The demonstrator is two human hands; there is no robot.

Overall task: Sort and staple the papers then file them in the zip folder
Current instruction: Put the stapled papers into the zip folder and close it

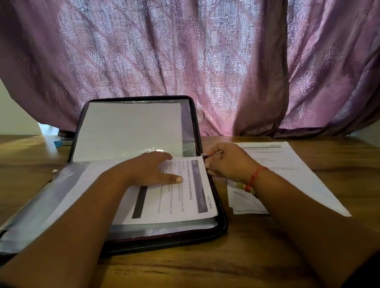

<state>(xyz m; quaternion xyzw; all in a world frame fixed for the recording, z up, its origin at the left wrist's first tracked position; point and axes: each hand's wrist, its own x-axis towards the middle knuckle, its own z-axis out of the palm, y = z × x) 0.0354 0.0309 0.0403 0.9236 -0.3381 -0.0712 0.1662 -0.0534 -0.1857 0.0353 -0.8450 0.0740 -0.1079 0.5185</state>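
Open zip folder [220,220] on the wooden worktop [216,277], lid half [128,132] propped upright toward the purple curtain [196,38], base half lying flat with clear sleeves [42,200] fanned out over its left edge. Printed paper [186,190] lying on top of the sleeves in the base half, turned sideways, heading "SECTION 1" along its right edge, one corner reaching the folder's right rim. Left hand [155,169] flat on that paper, palm down, fingers spread, thumb stretched toward the heading, pressing and not gripping. Right hand [227,161] just beside the folder's right rim, at the paper's far corner, fingers curled and pinched together around a small metal piece [203,154]; zipper pull or staple, cannot tell. Red thread band [255,177] around the right wrist. More papers [299,170] on the worktop to the right of the folder, partly under the right forearm, one long sheet running toward the near right and a smaller stack [246,202] close to the folder's side. Small blue object [62,141] on the worktop behind the folder's left edge, too blurred to identify. Tiny paper scrap [55,171] on the worktop left of the sleeves.
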